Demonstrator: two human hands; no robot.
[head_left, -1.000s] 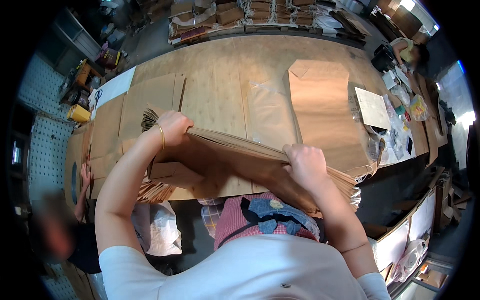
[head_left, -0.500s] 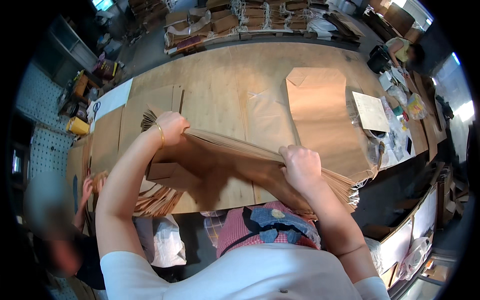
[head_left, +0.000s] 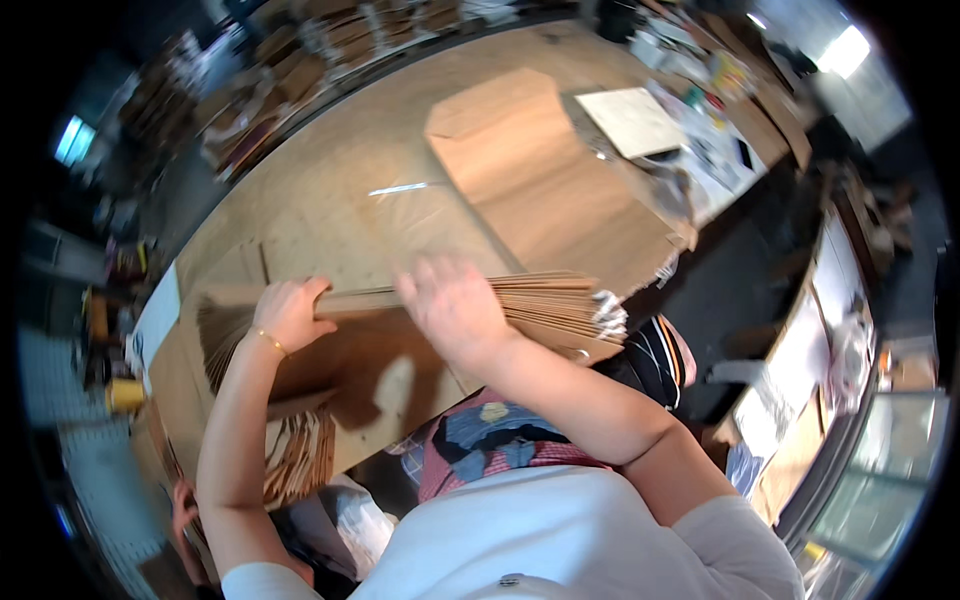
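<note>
A thick stack of brown paper bags (head_left: 370, 335) stands on its long edge in front of me, its layers fanning out at both ends. White string handles (head_left: 608, 315) poke out at its right end. Near the left end, my left hand (head_left: 290, 315) grips the stack's upper edge, with the thumb on the near side. My right hand (head_left: 455, 305) is over the middle of that edge; motion smears its fingers, so their grip is unclear. A single large brown paper bag (head_left: 530, 170) lies flat beyond the stack.
The wooden table (head_left: 330, 200) carries a pale square board (head_left: 632, 122) and plastic wrappings at the far right. Below my left forearm sits another pile of folded brown paper (head_left: 300, 455). At the lower left, another person's hand (head_left: 184, 505) shows. Bundled paper stock (head_left: 370, 35) lies beyond the table.
My right hand has moved leftward along the stack from its right end to its middle. The stack has gone from slanted and bowed to straighter and more level. The whole view has turned rightward.
</note>
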